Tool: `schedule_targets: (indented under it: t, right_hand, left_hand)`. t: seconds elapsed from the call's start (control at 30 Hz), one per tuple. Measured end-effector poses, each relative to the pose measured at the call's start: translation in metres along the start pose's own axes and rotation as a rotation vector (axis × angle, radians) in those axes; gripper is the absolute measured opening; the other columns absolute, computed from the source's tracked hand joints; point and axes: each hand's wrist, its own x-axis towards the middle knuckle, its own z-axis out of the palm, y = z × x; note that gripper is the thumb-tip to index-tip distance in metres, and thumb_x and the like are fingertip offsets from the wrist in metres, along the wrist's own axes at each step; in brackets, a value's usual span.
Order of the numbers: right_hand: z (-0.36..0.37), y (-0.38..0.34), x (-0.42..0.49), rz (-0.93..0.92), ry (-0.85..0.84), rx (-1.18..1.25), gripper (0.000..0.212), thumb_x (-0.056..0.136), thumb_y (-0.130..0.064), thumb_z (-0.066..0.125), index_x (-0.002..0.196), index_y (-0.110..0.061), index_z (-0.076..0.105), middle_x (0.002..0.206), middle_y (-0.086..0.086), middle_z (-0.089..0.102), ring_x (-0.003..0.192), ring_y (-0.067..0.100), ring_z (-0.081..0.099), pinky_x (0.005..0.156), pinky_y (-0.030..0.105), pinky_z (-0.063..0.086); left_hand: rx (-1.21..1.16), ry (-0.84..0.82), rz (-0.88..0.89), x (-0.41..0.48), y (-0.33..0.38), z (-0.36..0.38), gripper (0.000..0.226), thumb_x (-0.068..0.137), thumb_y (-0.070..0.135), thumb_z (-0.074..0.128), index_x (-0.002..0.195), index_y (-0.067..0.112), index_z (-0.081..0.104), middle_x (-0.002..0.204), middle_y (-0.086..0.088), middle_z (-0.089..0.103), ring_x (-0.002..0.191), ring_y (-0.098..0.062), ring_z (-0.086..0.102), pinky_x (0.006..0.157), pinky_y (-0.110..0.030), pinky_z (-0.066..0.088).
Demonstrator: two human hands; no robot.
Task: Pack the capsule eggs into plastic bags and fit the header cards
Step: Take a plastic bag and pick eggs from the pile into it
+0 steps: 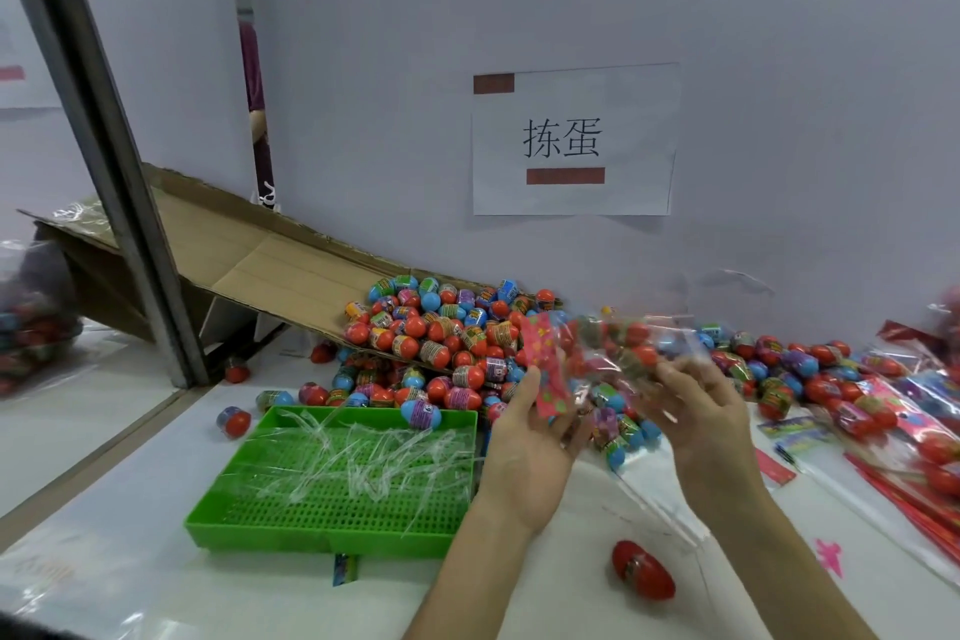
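- Left hand [527, 452]: raised above the table [130, 561], with thumb and fingers pinching the lower part of the header card [544, 369]. The card is pink with coloured dots and stands roughly upright at the left end of the bag.
- Right hand [698, 413]: fingers curled round the right end of the plastic bag [618, 335], holding it clear of the table. Motion blur hides the exact finger placement.
- Plastic bag: clear and loaded with several capsule eggs. It is held in the air between the two hands, in front of the loose pile of capsule eggs [441, 333] that spills from the cardboard box [249, 250].
- Step in hand (judged): fitting the header card to the bag. Filling appears finished for this bag. Whether the card already straddles the bag mouth cannot be told.
- Next move (judged): the bag mouth needs to be flattened and squared inside the card, with the eggs kept back from the opening so that the card sits straight. The means of fastening cannot be told.
- Surroundings: a green tray [291, 538] holding clear film strips lies just left of the left hand. A lone red egg [643, 569] rests on the table between the forearms. What appear to be finished packs [883, 411] lie at the right.
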Motion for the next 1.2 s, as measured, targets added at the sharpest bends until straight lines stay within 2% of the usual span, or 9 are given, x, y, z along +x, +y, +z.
schedule_targets:
  t: [0.17,0.33,0.43,0.6,0.77,0.9,1.03,1.13,1.2]
  right_hand:
    - [-0.018,-0.005,0.013,-0.017,0.074,-0.038,0.013,0.101,-0.011,0.056,0.096,-0.018,0.067,0.085,0.000,0.076,0.076,0.013,0.074,0.065,0.026,0.061]
    - [-0.019,0.003,0.014,0.026,-0.020,-0.187,0.012,0.097,-0.008,0.061,0.089,-0.015,0.067,0.080,0.000,0.069,0.083,0.021,0.063,0.073,0.038,0.052]
    - [-0.013,0.002,0.010,0.058,-0.102,-0.201,0.013,0.094,-0.010,0.064,0.085,-0.017,0.068,0.083,0.005,0.066,0.084,0.025,0.060,0.077,0.041,0.051]
    - [-0.005,0.000,0.003,0.084,-0.215,-0.232,0.002,0.082,-0.023,0.070,0.082,-0.022,0.072,0.087,0.003,0.069,0.081,0.019,0.067,0.064,0.028,0.055]
    - [-0.003,0.002,0.001,0.082,-0.231,-0.263,0.011,0.081,-0.025,0.073,0.091,-0.019,0.074,0.093,0.006,0.073,0.088,0.024,0.070,0.073,0.034,0.058]
    - [0.001,0.001,-0.002,0.099,-0.234,-0.248,0.021,0.083,-0.027,0.070,0.101,-0.017,0.072,0.100,0.005,0.074,0.097,0.026,0.071,0.077,0.036,0.059]
    - [0.009,0.000,-0.009,0.069,-0.293,-0.348,0.036,0.081,-0.037,0.074,0.112,-0.019,0.070,0.107,0.002,0.075,0.098,0.020,0.073,0.076,0.029,0.058]
    - [0.010,0.002,-0.011,0.041,-0.247,-0.405,0.021,0.082,-0.032,0.077,0.099,-0.020,0.074,0.096,0.004,0.075,0.092,0.022,0.073,0.072,0.027,0.057]
    - [0.008,0.003,-0.010,0.029,-0.223,-0.410,0.005,0.087,-0.020,0.077,0.090,-0.018,0.073,0.089,0.006,0.074,0.089,0.026,0.072,0.073,0.037,0.059]
  left_hand:
    - [0.359,0.122,0.031,-0.003,0.002,0.002,0.071,0.077,0.050,0.074,0.135,0.009,0.065,0.121,-0.011,0.073,0.106,-0.025,0.066,0.101,-0.042,0.052]
    - [0.632,0.020,-0.008,-0.012,-0.005,0.011,0.053,0.082,0.058,0.073,0.125,0.027,0.070,0.119,0.003,0.077,0.103,-0.016,0.072,0.087,-0.032,0.054]
    - [0.612,0.048,0.008,-0.013,-0.004,0.012,0.045,0.085,0.044,0.076,0.124,0.022,0.071,0.117,-0.004,0.077,0.099,-0.017,0.075,0.078,-0.026,0.059]
    - [0.602,0.010,0.013,-0.012,-0.004,0.012,0.046,0.081,0.051,0.077,0.118,0.022,0.077,0.112,-0.005,0.078,0.101,-0.017,0.074,0.075,-0.028,0.058]
    - [0.525,0.086,0.074,-0.008,-0.002,0.010,0.043,0.081,0.045,0.081,0.115,0.019,0.079,0.117,-0.011,0.077,0.116,-0.029,0.071,0.102,-0.043,0.055]
    - [0.507,0.071,0.094,-0.009,-0.001,0.009,0.033,0.086,0.037,0.078,0.111,0.017,0.080,0.110,-0.013,0.078,0.101,-0.024,0.076,0.080,-0.030,0.060]
    - [0.482,0.103,0.148,-0.007,-0.003,0.007,0.036,0.084,0.033,0.079,0.113,0.013,0.076,0.112,-0.015,0.077,0.105,-0.033,0.073,0.093,-0.046,0.058]
    - [0.489,0.113,0.163,-0.006,-0.003,0.006,0.027,0.084,0.027,0.080,0.104,0.009,0.075,0.099,-0.016,0.077,0.087,-0.027,0.075,0.069,-0.034,0.060]
    - [0.507,0.120,0.185,-0.005,-0.003,0.005,0.023,0.084,0.023,0.081,0.101,0.008,0.075,0.095,-0.016,0.077,0.082,-0.028,0.075,0.060,-0.029,0.057]
